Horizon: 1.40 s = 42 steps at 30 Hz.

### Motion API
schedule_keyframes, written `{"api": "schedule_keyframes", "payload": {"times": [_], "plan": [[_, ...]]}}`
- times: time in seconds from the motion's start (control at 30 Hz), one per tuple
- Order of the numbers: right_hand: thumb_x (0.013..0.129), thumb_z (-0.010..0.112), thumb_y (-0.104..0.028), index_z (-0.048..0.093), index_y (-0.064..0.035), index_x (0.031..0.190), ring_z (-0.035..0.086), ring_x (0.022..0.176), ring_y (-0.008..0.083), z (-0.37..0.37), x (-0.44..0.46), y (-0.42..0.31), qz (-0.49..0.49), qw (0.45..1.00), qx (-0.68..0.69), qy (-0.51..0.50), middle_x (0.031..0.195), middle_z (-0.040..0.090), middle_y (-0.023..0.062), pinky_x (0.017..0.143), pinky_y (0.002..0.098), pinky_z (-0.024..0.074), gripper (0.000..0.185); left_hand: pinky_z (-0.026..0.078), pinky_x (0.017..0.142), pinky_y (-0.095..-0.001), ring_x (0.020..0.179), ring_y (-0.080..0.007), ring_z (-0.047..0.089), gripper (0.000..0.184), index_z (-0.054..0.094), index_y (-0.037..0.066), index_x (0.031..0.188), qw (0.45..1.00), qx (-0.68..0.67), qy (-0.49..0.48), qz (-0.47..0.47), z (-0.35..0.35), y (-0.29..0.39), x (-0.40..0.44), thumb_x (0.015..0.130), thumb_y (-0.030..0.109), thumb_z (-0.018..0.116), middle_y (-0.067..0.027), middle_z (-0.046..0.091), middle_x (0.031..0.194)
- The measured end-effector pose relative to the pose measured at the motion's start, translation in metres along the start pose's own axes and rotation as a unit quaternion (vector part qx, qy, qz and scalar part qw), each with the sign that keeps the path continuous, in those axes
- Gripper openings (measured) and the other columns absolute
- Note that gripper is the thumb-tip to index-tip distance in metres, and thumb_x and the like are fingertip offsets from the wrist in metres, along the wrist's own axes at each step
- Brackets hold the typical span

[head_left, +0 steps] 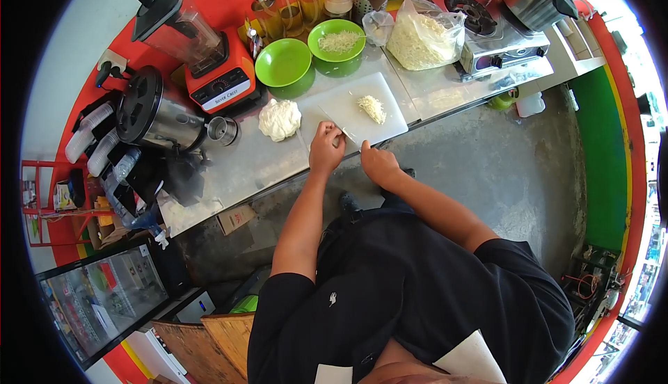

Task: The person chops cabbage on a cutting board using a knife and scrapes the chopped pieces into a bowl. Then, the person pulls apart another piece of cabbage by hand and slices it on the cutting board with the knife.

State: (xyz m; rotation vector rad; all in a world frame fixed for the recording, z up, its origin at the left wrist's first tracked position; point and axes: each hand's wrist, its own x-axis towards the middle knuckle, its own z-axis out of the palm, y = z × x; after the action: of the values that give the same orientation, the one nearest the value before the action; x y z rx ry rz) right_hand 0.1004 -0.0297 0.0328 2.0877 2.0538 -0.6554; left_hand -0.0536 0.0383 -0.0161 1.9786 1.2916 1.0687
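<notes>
My right hand [380, 164] is closed at the near edge of a white cutting board [393, 121], around what looks like the handle of a knife [339, 124]. Its thin blade points up and left across the board. Beside the blade, my left hand [327, 149] has its fingers curled together at the board's edge; whatever they pinch is hidden. A thin pale strip [349, 134] lies between the hands. Farther back on the board sits a small pile of pale shreds [371, 109]. Left of the board rests a lumpy white bundle [280, 120].
Behind the board stand an empty green bowl [284, 62] and a green bowl with shreds [321, 30]. A clear bag of shreds [426, 36] and a gas stove [502, 53] are rightward. Leftward are a blender [221, 88], a metal cup [223, 131] and a large steel pot [156, 113].
</notes>
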Motion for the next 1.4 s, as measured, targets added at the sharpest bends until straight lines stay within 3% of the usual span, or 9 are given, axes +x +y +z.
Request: {"api": "schedule_keyframes", "payload": {"times": [0.3, 0.5, 0.57, 0.7, 0.9, 0.97, 1.17, 1.4], "plan": [[0.096, 0.051, -0.01, 0.05, 0.0003, 0.107, 0.075, 0.087, 0.0366, -0.013, -0.005, -0.004, -0.031, 0.999, -0.018, -0.022, 0.093, 0.074, 0.0241, 0.073, 0.0466, 0.0601, 0.016, 0.055, 0.072, -0.0363, 0.089, -0.025, 0.068, 0.011, 0.068, 0.001, 0.091, 1.0, -0.005, 0.011, 0.009, 0.002, 0.002, -0.006, 0.082, 0.005, 0.073, -0.009, 0.059, 0.106], [0.092, 0.06, -0.008, 0.05, 0.0022, 0.108, 0.075, 0.086, 0.0383, -0.01, 0.001, -0.003, -0.028, 1.0, 0.014, 0.0, 0.092, 0.073, 0.0248, 0.074, 0.0466, 0.0598, 0.022, 0.054, 0.073, -0.0378, 0.091, -0.0274, 0.065, 0.01, 0.068, 0.0, 0.088, 1.0, 0.003, 0.013, -0.008, 0.007, -0.004, -0.005, 0.08, 0.005, 0.073, -0.0086, 0.058, 0.107], [0.096, 0.05, -0.012, 0.052, 0.0003, 0.105, 0.075, 0.085, 0.0372, -0.016, 0.003, -0.003, -0.04, 0.999, -0.004, 0.02, 0.09, 0.074, 0.0227, 0.073, 0.0469, 0.06, 0.015, 0.053, 0.077, -0.0392, 0.093, -0.0304, 0.063, 0.01, 0.068, 0.001, 0.086, 1.0, -0.016, 0.012, -0.005, 0.006, -0.006, -0.003, 0.079, 0.006, 0.074, -0.0091, 0.059, 0.103], [0.097, 0.049, -0.012, 0.052, 0.0003, 0.105, 0.075, 0.086, 0.0372, -0.009, 0.0, -0.005, -0.039, 0.999, -0.003, 0.006, 0.091, 0.074, 0.0228, 0.074, 0.0471, 0.0599, 0.016, 0.05, 0.084, -0.0405, 0.097, -0.033, 0.061, 0.013, 0.069, 0.002, 0.088, 0.997, 0.065, 0.013, 0.047, 0.003, -0.01, -0.005, 0.079, 0.008, 0.075, -0.0107, 0.063, 0.1], [0.096, 0.051, -0.012, 0.053, 0.0006, 0.106, 0.075, 0.088, 0.0367, -0.004, 0.004, -0.003, -0.023, 0.999, 0.024, 0.007, 0.095, 0.074, 0.0236, 0.074, 0.0464, 0.0601, 0.016, 0.049, 0.087, -0.0408, 0.1, -0.0335, 0.061, 0.015, 0.07, 0.002, 0.094, 0.998, 0.04, 0.038, -0.002, 0.005, -0.002, -0.011, 0.081, 0.01, 0.074, -0.0118, 0.067, 0.1], [0.097, 0.049, -0.014, 0.051, 0.0, 0.105, 0.075, 0.084, 0.0367, -0.01, 0.006, -0.001, -0.046, 0.999, -0.003, 0.02, 0.089, 0.074, 0.0219, 0.073, 0.0465, 0.0603, 0.016, 0.049, 0.087, -0.0411, 0.099, -0.0332, 0.061, 0.015, 0.072, 0.002, 0.094, 0.997, 0.063, 0.052, -0.016, 0.009, 0.0, -0.013, 0.082, 0.011, 0.074, -0.0118, 0.067, 0.1], [0.098, 0.051, -0.015, 0.053, 0.0004, 0.105, 0.075, 0.087, 0.0364, 0.007, 0.003, -0.005, -0.014, 0.999, 0.03, 0.014, 0.093, 0.074, 0.0222, 0.073, 0.0455, 0.0605, 0.017, 0.051, 0.088, -0.0413, 0.1, -0.0334, 0.063, 0.015, 0.074, 0.002, 0.092, 0.99, 0.12, 0.053, -0.059, 0.015, 0.007, -0.013, 0.081, 0.012, 0.072, -0.0124, 0.068, 0.102], [0.099, 0.048, -0.015, 0.052, 0.0, 0.105, 0.075, 0.084, 0.0365, -0.012, 0.01, -0.004, -0.058, 0.998, -0.008, 0.02, 0.089, 0.074, 0.0218, 0.073, 0.046, 0.0605, 0.017, 0.052, 0.09, -0.0419, 0.103, -0.0323, 0.062, 0.016, 0.073, 0.003, 0.096, 0.986, 0.146, 0.023, -0.078, 0.007, 0.014, -0.01, 0.081, 0.009, 0.07, -0.0107, 0.067, 0.104]]}}
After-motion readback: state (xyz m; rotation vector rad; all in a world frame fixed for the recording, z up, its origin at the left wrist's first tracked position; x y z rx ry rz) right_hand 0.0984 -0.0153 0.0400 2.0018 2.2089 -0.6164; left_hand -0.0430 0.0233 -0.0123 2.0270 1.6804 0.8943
